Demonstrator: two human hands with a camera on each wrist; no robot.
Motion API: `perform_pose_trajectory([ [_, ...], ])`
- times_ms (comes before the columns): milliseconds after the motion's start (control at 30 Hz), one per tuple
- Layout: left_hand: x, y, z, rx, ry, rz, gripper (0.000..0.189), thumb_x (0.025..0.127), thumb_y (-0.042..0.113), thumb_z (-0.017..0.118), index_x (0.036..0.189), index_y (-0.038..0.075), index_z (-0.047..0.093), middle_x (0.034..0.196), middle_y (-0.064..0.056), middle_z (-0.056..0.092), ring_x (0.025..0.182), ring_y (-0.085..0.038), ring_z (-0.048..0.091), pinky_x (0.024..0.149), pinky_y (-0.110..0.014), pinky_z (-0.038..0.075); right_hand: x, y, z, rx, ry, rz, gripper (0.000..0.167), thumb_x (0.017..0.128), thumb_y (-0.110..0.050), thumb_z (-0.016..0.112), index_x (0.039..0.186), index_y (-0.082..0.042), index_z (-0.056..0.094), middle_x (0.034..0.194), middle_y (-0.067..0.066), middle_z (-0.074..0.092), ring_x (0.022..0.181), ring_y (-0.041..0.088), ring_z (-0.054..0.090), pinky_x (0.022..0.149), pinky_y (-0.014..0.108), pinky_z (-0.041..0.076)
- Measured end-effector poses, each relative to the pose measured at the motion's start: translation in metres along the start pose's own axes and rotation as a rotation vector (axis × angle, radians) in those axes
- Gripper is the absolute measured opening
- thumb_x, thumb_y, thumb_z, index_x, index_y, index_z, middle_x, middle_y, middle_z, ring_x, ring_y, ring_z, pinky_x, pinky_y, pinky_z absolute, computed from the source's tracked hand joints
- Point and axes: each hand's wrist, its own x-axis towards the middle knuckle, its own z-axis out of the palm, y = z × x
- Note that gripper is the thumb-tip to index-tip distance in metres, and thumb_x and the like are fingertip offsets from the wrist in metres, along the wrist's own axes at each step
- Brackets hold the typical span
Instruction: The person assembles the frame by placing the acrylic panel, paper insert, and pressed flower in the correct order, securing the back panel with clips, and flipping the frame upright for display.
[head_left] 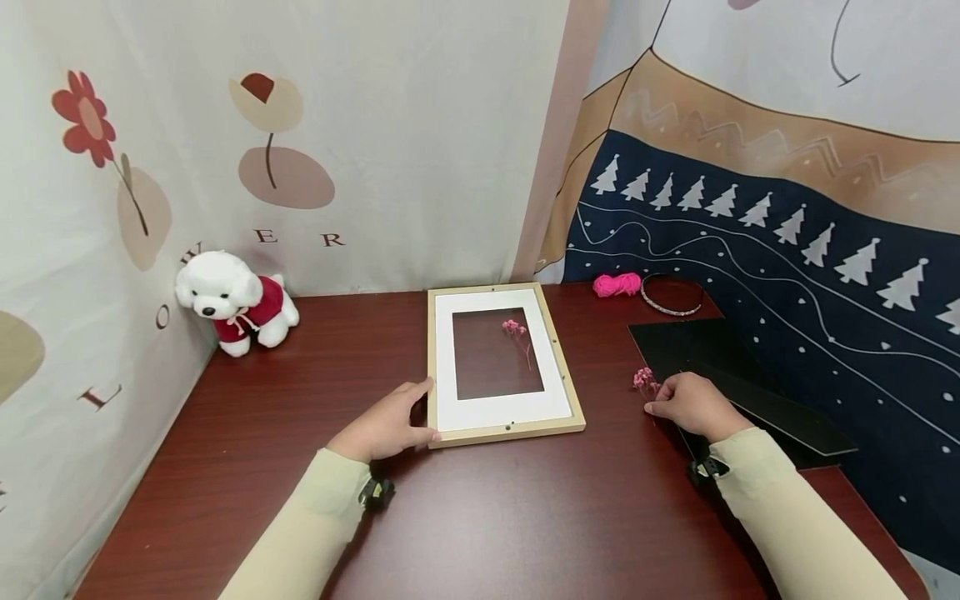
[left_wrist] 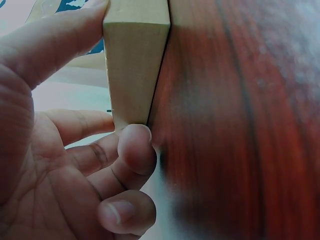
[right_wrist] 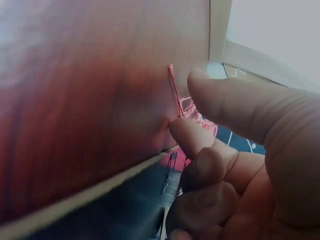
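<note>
A light wooden picture frame (head_left: 486, 436) with a white mat (head_left: 480, 408) lies on the reddish-brown table. My left hand (head_left: 386, 423) grips its near left corner, thumb on one side and fingers on the other, as the left wrist view shows. Inside the mat's opening lies one pink dried flower sprig (head_left: 515, 327). A second pink flower sprig (head_left: 645, 380) is at the fingertips of my right hand (head_left: 693, 404), right of the frame. In the right wrist view its thin stem (right_wrist: 175, 92) passes by the index fingertip, and the thumb stands apart from that finger.
Black backing boards (head_left: 742, 383) lie partly under my right hand and forearm. At the back right are a pink yarn skein (head_left: 617, 285) and a braided ring (head_left: 671, 312). A white plush dog (head_left: 232, 300) in a red top sits at the back left, by the fabric-covered wall.
</note>
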Motion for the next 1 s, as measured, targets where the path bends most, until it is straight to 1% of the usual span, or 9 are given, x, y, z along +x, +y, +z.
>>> perform_pose_trajectory([
  [100, 0.000, 0.000, 0.000, 0.004, 0.001, 0.005, 0.096, 0.089, 0.028, 0.086, 0.164, -0.001, 0.032, 0.156, -0.025, 0.047, 0.144, -0.035, 0.049, 0.117, -0.051, 0.042, 0.004, -0.002, -0.001, -0.006, -0.020, 0.030, 0.027, 0.095, -0.025, 0.074, 0.074, -0.010, 0.068, 0.066, 0.003, 0.057, 0.063, 0.020, 0.052, 0.054, 0.033, 0.042],
  [200, 0.000, 0.000, 0.000, 0.004, -0.001, 0.004, 0.096, 0.090, 0.028, 0.085, 0.164, -0.001, 0.032, 0.155, -0.024, 0.048, 0.143, -0.034, 0.050, 0.117, -0.051, 0.042, 0.007, -0.002, -0.002, -0.002, -0.045, 0.056, 0.027, 0.095, -0.023, 0.073, 0.072, -0.009, 0.067, 0.065, 0.003, 0.058, 0.062, 0.019, 0.054, 0.054, 0.032, 0.043],
  [333, 0.000, 0.001, 0.000, 0.004, 0.001, 0.002, 0.096, 0.090, 0.028, 0.085, 0.164, -0.001, 0.032, 0.155, -0.024, 0.048, 0.143, -0.034, 0.050, 0.117, -0.050, 0.042, 0.011, -0.006, -0.003, 0.004, -0.054, 0.066, 0.028, 0.093, -0.022, 0.072, 0.068, -0.009, 0.068, 0.063, 0.002, 0.058, 0.061, 0.018, 0.054, 0.055, 0.032, 0.043],
  [467, 0.000, 0.000, -0.001, 0.002, 0.002, -0.001, 0.096, 0.089, 0.029, 0.085, 0.164, 0.000, 0.033, 0.156, -0.024, 0.048, 0.144, -0.034, 0.049, 0.117, -0.051, 0.042, 0.013, -0.008, -0.002, -0.010, -0.037, 0.049, 0.032, 0.091, -0.020, 0.069, 0.061, -0.012, 0.064, 0.058, -0.001, 0.053, 0.058, 0.017, 0.051, 0.054, 0.031, 0.040],
  [600, 0.000, -0.001, 0.000, 0.003, 0.002, -0.003, 0.096, 0.090, 0.030, 0.085, 0.164, 0.000, 0.033, 0.156, -0.024, 0.048, 0.144, -0.034, 0.049, 0.117, -0.051, 0.042, 0.015, -0.008, 0.000, -0.031, -0.018, 0.014, 0.037, 0.089, -0.016, 0.066, 0.054, -0.017, 0.054, 0.057, -0.002, 0.048, 0.055, 0.016, 0.047, 0.054, 0.030, 0.038],
  [767, 0.000, -0.002, 0.000, 0.013, 0.000, -0.006, 0.096, 0.090, 0.031, 0.085, 0.164, 0.001, 0.032, 0.156, -0.024, 0.047, 0.145, -0.034, 0.049, 0.118, -0.051, 0.042, 0.015, -0.009, 0.002, -0.040, -0.021, 0.003, 0.041, 0.090, -0.014, 0.063, 0.052, -0.020, 0.047, 0.056, -0.003, 0.043, 0.053, 0.016, 0.045, 0.054, 0.030, 0.036],
  [900, 0.000, -0.002, 0.000, 0.012, 0.002, -0.009, 0.096, 0.089, 0.030, 0.085, 0.164, 0.001, 0.033, 0.156, -0.024, 0.048, 0.144, -0.034, 0.049, 0.117, -0.051, 0.042, 0.014, -0.012, 0.002, -0.054, -0.021, 0.011, 0.041, 0.092, -0.015, 0.062, 0.054, -0.019, 0.047, 0.059, -0.001, 0.046, 0.055, 0.017, 0.046, 0.055, 0.031, 0.038],
  [1000, 0.000, -0.002, 0.000, 0.011, 0.002, -0.009, 0.096, 0.089, 0.030, 0.085, 0.164, 0.001, 0.033, 0.156, -0.024, 0.048, 0.144, -0.034, 0.049, 0.118, -0.051, 0.042, 0.013, -0.015, 0.000, -0.069, -0.017, 0.043, 0.039, 0.092, -0.017, 0.063, 0.056, -0.018, 0.050, 0.062, 0.001, 0.049, 0.057, 0.019, 0.048, 0.055, 0.031, 0.039],
])
